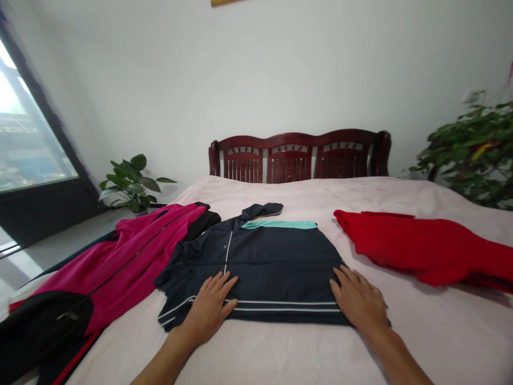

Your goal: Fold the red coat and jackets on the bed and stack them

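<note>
A dark navy jacket (276,275) with white stripes and a turquoise panel lies spread on the pale pink bed sheet (280,355). One sleeve is folded across near its far edge, beside the turquoise part. My left hand (210,305) rests on the jacket's near left area, palm down, fingers spread. On the near right edge lies my right hand (358,297), also flat with its fingers apart. Neither hand grips the cloth.
To the left, a magenta and black jacket (148,251) lies over other dark clothing. A red garment (425,246) is on the right side of the bed. Beyond stands a dark wooden headboard (288,158), with leafy plants (132,182) on both sides.
</note>
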`<state>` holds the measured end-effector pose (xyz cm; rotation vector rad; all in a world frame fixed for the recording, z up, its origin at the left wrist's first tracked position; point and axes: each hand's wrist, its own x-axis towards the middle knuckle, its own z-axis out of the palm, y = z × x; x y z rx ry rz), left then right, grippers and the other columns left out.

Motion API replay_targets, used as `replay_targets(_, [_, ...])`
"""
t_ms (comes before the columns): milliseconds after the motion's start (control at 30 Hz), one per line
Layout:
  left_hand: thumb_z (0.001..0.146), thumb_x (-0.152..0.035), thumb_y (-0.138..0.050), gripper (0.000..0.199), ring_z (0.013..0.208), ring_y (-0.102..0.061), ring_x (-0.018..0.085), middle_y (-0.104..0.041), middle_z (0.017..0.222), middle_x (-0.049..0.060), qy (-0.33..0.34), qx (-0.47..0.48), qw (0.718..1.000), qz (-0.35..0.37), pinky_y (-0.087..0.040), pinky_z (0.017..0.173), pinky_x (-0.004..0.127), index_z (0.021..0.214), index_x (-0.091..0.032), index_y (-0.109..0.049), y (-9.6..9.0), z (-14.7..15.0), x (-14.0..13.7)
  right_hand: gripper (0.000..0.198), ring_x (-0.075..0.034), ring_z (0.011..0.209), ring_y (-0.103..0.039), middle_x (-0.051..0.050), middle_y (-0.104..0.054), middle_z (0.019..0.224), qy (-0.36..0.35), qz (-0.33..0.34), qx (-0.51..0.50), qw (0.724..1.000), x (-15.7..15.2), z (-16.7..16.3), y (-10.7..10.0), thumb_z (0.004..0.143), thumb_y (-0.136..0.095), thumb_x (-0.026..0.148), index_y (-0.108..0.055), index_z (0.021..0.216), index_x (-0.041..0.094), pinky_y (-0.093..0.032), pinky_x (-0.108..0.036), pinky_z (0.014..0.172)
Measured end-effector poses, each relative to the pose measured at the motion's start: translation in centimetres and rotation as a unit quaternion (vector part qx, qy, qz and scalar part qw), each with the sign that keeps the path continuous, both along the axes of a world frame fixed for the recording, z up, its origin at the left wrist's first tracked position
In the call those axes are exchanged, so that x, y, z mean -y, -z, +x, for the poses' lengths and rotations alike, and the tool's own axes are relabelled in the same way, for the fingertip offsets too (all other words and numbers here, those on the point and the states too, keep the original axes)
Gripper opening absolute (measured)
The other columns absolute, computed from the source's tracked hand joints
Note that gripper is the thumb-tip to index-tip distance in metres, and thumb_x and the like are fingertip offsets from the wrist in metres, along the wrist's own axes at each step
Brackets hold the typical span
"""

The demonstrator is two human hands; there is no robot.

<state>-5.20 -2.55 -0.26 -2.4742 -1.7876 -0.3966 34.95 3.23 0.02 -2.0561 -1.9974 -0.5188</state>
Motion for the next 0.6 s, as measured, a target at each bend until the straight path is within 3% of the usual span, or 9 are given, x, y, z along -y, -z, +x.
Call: replay_targets(600, [0.099,-0.043,-0.047,0.052,0.144,-0.04,0.027,-0.045,0.156,0.005,0.001,0.017,1.0,-0.002,-0.033,0.118,0.052,0.15,-0.033,-0.043,0.03,-0.05,-0.02,0.046,-0.029,0.129,-0.053,-0.007,-0.058,0.143,-0.002,0.004,-0.002,1.0,-0.49,0.65,0.87,0.097,-0.038,0.036,-0.064,0.131,0.021,-0.044,-0.045,0.101])
